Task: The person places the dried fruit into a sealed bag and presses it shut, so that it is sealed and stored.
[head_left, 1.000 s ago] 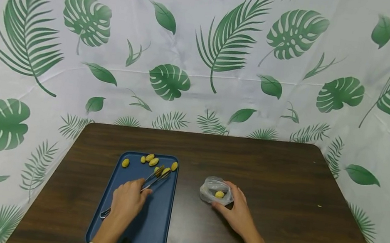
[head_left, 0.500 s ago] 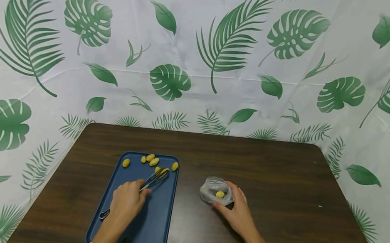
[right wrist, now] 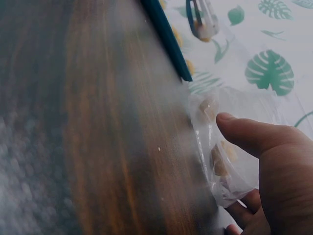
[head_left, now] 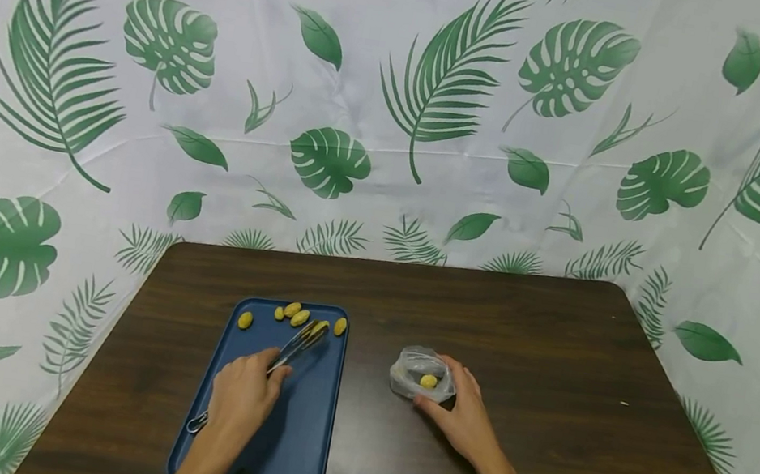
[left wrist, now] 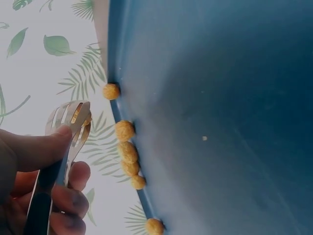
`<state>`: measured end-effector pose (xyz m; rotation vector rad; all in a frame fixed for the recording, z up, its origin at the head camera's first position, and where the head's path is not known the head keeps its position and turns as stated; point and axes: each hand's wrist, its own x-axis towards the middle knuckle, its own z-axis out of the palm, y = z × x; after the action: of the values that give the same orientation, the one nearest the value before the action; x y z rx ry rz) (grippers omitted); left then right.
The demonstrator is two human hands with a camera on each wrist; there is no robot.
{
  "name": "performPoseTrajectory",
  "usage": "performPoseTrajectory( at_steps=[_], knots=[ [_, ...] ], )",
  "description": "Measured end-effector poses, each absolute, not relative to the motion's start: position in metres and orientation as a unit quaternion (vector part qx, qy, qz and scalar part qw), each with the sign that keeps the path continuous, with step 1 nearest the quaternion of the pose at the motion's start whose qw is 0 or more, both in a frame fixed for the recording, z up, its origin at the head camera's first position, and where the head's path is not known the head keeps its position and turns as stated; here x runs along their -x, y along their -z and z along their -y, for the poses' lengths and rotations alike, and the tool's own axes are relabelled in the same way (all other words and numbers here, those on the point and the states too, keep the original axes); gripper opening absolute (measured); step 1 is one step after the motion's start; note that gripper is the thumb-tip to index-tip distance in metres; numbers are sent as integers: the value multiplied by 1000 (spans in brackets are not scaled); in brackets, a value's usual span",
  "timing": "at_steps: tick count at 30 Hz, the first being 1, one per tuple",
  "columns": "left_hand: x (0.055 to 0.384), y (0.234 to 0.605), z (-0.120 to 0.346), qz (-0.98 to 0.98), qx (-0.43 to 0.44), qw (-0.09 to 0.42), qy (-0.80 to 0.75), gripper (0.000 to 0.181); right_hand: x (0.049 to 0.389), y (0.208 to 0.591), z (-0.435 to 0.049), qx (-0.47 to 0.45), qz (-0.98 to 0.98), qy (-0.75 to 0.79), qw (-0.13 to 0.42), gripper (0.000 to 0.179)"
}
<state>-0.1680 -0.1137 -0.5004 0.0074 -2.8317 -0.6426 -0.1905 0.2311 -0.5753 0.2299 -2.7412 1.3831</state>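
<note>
Left hand (head_left: 244, 390) is gripping the tongs (left wrist: 51, 174), whose tips are coming together on one yellow ball (left wrist: 87, 119) above the tray's far edge; right hand (head_left: 463, 420) is holding the bag (head_left: 404, 384) with thumb and fingers around its side. Tabletop (head_left: 557, 337) is carrying everything. Tray (head_left: 294, 437) is lying towards its left edge, reaching down to the near edge. Bag is standing open on the tabletop, apart from the tray's right edge. Yellow balls (head_left: 292, 309) are lining the tray's far edge, one sitting near the far-left corner, one at the far-right. Progress is looking partial: at least one ball is lying in the bag, more lumps are showing through the plastic (can't count), one is being held in the tongs, six are remaining on the tray.
</note>
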Motion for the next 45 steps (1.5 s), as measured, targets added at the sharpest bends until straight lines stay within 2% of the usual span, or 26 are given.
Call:
performPoseTrajectory(
  at_steps=[8, 15, 26, 45],
  knots=[
    [165, 491, 113, 960, 5, 161, 230, 18, 191, 576, -231, -82, 893, -442, 39, 76],
    [160, 483, 110, 960, 4, 163, 228, 17, 190, 578, -232, -84, 892, -441, 47, 75],
    [155, 474, 106, 959, 6, 175, 222, 27, 190, 577, -231, -79, 892, -442, 40, 75],
    [152, 475, 93, 960, 22, 164, 227, 32, 190, 577, -231, -70, 891, -448, 28, 76]
  ],
)
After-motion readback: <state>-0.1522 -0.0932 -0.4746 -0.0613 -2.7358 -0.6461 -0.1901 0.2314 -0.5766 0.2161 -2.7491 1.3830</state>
